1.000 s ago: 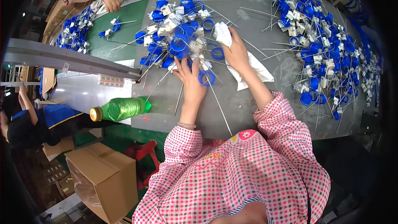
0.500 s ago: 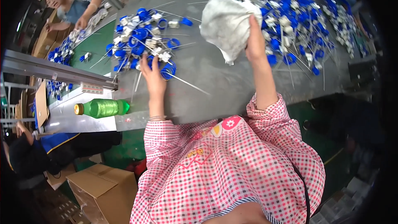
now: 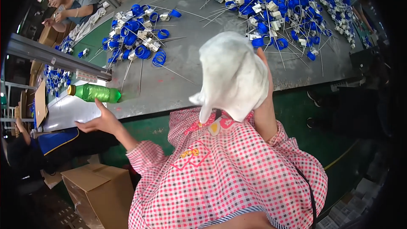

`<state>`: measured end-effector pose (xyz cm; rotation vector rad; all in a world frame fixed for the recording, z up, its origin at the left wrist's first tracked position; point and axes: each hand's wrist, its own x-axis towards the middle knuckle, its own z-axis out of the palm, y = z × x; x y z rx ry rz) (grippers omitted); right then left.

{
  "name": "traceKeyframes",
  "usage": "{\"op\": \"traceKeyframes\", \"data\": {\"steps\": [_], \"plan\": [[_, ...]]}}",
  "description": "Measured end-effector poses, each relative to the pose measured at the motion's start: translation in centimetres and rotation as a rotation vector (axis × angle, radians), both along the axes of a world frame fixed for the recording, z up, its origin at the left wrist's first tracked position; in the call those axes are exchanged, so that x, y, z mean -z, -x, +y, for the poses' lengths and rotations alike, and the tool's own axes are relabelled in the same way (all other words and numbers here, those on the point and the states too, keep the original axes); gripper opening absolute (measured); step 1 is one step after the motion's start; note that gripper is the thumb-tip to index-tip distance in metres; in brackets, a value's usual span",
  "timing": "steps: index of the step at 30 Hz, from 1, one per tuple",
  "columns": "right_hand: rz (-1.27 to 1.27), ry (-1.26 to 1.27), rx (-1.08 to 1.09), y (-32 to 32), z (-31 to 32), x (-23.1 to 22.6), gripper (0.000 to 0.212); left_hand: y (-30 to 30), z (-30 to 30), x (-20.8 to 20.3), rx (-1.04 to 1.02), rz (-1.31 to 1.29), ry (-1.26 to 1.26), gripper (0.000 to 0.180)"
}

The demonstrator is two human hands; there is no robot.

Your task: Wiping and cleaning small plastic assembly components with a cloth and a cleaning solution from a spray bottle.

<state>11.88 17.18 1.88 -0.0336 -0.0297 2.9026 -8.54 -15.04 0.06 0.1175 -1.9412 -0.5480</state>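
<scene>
A white cloth (image 3: pixel 233 74) hangs from my right hand (image 3: pixel 266 97), raised above the table's near edge; the cloth hides most of its fingers. My left hand (image 3: pixel 101 121) is off the table's front edge, fingers spread and holding nothing. Just beyond it lies a green bottle (image 3: pixel 96 93) on its side, its yellow cap to the left. On the grey table (image 3: pixel 169 76), a smaller pile of blue coiled cables with white connectors (image 3: pixel 133 32) sits to the left. A larger pile of the same parts (image 3: pixel 275 10) spreads over the far right.
A metal rail (image 3: pixel 59 57) runs along the table's left side, with a green surface (image 3: pixel 91 44) holding more parts beyond it. A person (image 3: pixel 72 6) works at the far left. Below, a cardboard box (image 3: pixel 99 191) stands on the floor. Another person's dark clothing shows at the lower left.
My left hand has left the smaller pile and come back toward me, beside the bottle. My right hand has drawn the cloth nearer, away from the larger pile.
</scene>
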Motion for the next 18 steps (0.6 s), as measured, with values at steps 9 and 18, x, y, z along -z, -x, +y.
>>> {"op": "traceKeyframes", "data": {"steps": [9, 18], "plan": [[-0.139, 0.072, -0.015, 0.4, -3.1, 0.5, 0.057, 4.7, -3.1, 1.8, 0.483, -0.419, -0.379, 0.087], [-0.244, -0.022, 0.045, 8.3, 0.5, 3.7, 0.049, 5.9, -2.7, 4.1, 0.425, -0.413, -0.377, 0.064]]}}
